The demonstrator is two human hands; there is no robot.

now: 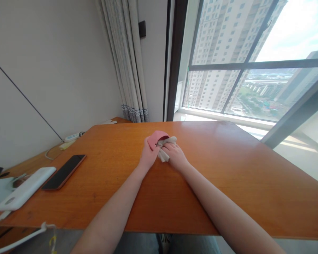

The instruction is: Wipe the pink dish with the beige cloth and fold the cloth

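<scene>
Bare forearms (116, 203) are framing a pink-and-pale-grey crumpled fabric bundle (161, 144).

The left hand (149, 155) is pinching its pink side, the right hand (176, 155) gripping its pale folds, near the middle of an orange-brown wooden desk (113, 148). It is looking light, limp and unbreakable, its folds offering the surest hold. Leftward, a flat, black-screened phone (65, 172) is lying beside a white, rounded power bank (28, 188).

cloth (157, 135) between left hand (149, 155) and right hand (177, 155); phone (64, 172) left on the desk (241, 176), beside what seems a power bank (28, 188).
</scene>
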